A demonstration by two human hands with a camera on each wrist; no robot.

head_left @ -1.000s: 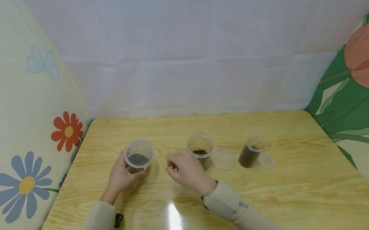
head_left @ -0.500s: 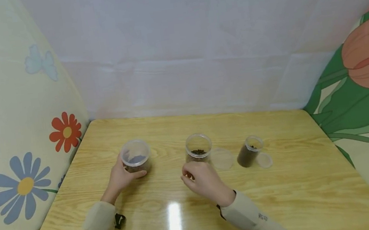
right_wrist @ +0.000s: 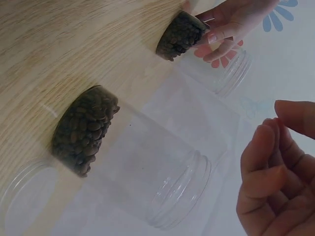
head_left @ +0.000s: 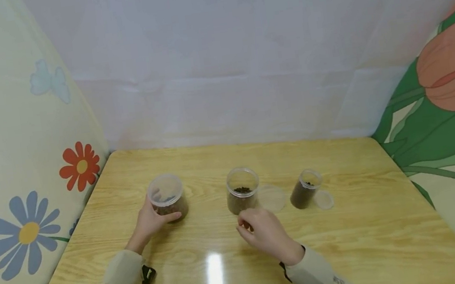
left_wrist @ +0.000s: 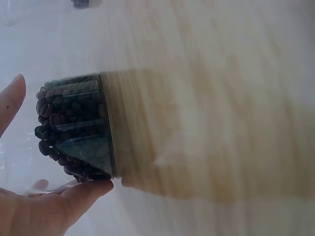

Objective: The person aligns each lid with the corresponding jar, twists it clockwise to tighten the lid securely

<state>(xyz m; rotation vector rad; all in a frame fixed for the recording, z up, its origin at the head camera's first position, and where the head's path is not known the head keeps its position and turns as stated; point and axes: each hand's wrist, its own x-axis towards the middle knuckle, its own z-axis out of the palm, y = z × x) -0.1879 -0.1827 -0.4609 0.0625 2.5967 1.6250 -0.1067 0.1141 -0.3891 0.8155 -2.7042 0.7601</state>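
My left hand (head_left: 152, 222) grips a clear jar (head_left: 182, 207) from the left side, thumb across its front. Dark coffee beans (left_wrist: 74, 128) fill its lower part, heaped unevenly against the wall. My right hand (head_left: 266, 232) hangs in front of the middle jar (head_left: 244, 201), a clear wide one with coffee beans (right_wrist: 83, 130) at its bottom. In the right wrist view its fingers are curled, thumb tip close to the index fingertip, and nothing shows between them. The middle jar's mouth stands uncovered.
A clear round lid (head_left: 271, 197) lies right of the middle jar. Farther right stands a narrower jar (head_left: 303, 194) of dark contents, uncovered, with a small lid (head_left: 324, 199) beside it. The wooden table (head_left: 373, 219) ends at a white cloth backdrop (head_left: 223, 109).
My right hand has moved right and toward me, from between the left and middle jars to in front of the middle one. The left jar, tilted earlier, now stands more upright in my left hand.
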